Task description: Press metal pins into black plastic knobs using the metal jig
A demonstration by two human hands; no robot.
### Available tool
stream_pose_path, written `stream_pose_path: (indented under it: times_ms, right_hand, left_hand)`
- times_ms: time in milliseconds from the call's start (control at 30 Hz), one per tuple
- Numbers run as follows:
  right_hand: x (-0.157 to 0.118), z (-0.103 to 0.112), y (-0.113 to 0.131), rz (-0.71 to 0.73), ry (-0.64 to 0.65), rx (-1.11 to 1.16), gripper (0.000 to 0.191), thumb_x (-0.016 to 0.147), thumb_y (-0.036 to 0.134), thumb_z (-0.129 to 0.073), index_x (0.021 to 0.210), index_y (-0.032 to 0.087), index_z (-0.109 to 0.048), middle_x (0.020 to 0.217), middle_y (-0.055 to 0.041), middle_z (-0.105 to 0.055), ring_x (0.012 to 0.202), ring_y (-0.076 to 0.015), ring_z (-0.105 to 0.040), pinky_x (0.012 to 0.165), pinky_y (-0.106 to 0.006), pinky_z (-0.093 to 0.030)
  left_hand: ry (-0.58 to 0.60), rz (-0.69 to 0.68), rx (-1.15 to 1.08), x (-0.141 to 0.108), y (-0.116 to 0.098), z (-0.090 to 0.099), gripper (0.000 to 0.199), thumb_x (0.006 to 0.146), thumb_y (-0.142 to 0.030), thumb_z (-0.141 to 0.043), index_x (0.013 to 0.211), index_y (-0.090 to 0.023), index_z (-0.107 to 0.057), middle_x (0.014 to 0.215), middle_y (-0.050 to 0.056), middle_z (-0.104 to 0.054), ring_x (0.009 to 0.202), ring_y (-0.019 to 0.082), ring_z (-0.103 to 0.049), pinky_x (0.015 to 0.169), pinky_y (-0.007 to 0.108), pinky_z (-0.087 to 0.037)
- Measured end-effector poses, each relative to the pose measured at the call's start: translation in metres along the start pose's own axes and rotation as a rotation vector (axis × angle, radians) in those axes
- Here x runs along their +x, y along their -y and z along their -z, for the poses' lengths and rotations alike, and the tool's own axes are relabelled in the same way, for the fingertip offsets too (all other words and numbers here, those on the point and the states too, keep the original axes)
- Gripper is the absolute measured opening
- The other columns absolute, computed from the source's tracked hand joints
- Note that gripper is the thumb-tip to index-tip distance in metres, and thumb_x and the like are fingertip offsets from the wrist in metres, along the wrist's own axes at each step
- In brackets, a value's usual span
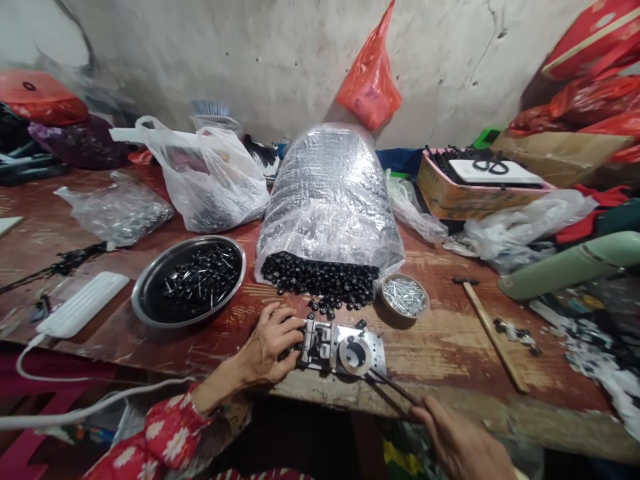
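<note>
A small metal fixture (327, 350) with a round ring on its right part lies at the table's front edge. My left hand (273, 343) rests at the fixture's left end, thumb and fingers curled round it. My right hand (463, 437), lower right, holds a thin dark rod (400, 390) that runs up to the fixture's ring end. Black round parts (325, 280) spill from the mouth of a large clear plastic bag (335, 193) just behind the fixture. A small bowl (405, 295) of silvery pins stands right of them.
A steel bowl (239, 293) of black parts with pins stands left. A hammer (495, 337) and a green bottle (575, 263) lie right. Behind are a white bag (215, 177) and a box (450, 195). A white power strip (85, 305) lies far left.
</note>
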State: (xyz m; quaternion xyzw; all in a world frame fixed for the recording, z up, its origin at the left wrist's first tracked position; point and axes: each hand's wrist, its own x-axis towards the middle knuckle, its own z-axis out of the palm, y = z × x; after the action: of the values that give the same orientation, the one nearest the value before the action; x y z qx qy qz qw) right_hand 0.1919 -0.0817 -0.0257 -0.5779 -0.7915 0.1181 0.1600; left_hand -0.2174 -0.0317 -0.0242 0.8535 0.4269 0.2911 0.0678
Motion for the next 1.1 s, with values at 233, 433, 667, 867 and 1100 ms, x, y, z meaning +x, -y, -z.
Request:
stream_pose_path:
  times_ms: [233, 433, 667, 867, 1100]
  right_hand:
    - [0.073, -0.016, 0.006, 0.093, -0.040, -0.107, 0.037, 0.106, 0.045, -0.040, 0.096, 0.030, -0.072, 0.090, -0.0008, -0.077, 0.075, -0.0188, -0.073, 0.062, -0.028, -0.049]
    - [0.123, -0.039, 0.033, 0.074, -0.087, 0.241, 0.032, 0.104, 0.033, -0.044, 0.118, 0.023, -0.070, 0.110, -0.0086, -0.073, 0.087, -0.0195, -0.071, 0.077, -0.030, -0.054]
    - [0.155, -0.034, 0.051, 0.202, 0.227, 0.194, 0.045, 0.093, 0.010, -0.039, 0.109, 0.030, -0.076, 0.115, -0.0043, -0.070, 0.095, -0.0163, -0.069, 0.086, -0.028, -0.051]
    - [0.158, -0.036, 0.049, 0.184, 0.192, 0.175, 0.035, 0.094, 0.012, -0.042, 0.104, 0.022, -0.074, 0.104, -0.0059, -0.067, 0.090, -0.0168, -0.067, 0.083, -0.028, -0.051]
    - [0.145, -0.036, 0.070, 0.175, -0.078, 0.430, 0.023, 0.102, 0.030, -0.049, 0.111, 0.021, -0.068, 0.108, -0.0084, -0.069, 0.096, -0.0202, -0.067, 0.087, -0.032, -0.054]
  left_hand:
    - [-0.107, 0.012, -0.191, 0.014, 0.002, -0.004, 0.010, 0.077, -0.017, -0.062, 0.082, -0.020, -0.054, 0.098, 0.004, -0.072, 0.100, 0.024, -0.060, 0.096, 0.046, -0.042]
    - [-0.254, 0.062, -0.118, 0.014, 0.006, 0.010, 0.010, 0.080, -0.015, -0.062, 0.082, -0.021, -0.054, 0.096, 0.005, -0.070, 0.095, 0.022, -0.061, 0.090, 0.041, -0.045]
    - [-0.448, 0.349, 0.408, -0.012, 0.052, 0.071, 0.012, 0.087, -0.026, -0.067, 0.079, -0.021, -0.059, 0.093, 0.006, -0.071, 0.092, 0.025, -0.063, 0.087, 0.040, -0.043]
    - [-0.435, 0.630, 0.708, -0.040, 0.077, 0.084, 0.020, 0.091, -0.039, -0.070, 0.096, -0.020, -0.069, 0.097, 0.008, -0.073, 0.092, 0.029, -0.061, 0.079, 0.039, -0.037]
    - [-0.503, 0.408, 0.251, -0.022, 0.024, 0.057, 0.007, 0.095, -0.026, -0.066, 0.099, -0.021, -0.067, 0.089, 0.004, -0.071, 0.083, 0.020, -0.063, 0.080, 0.035, -0.048]
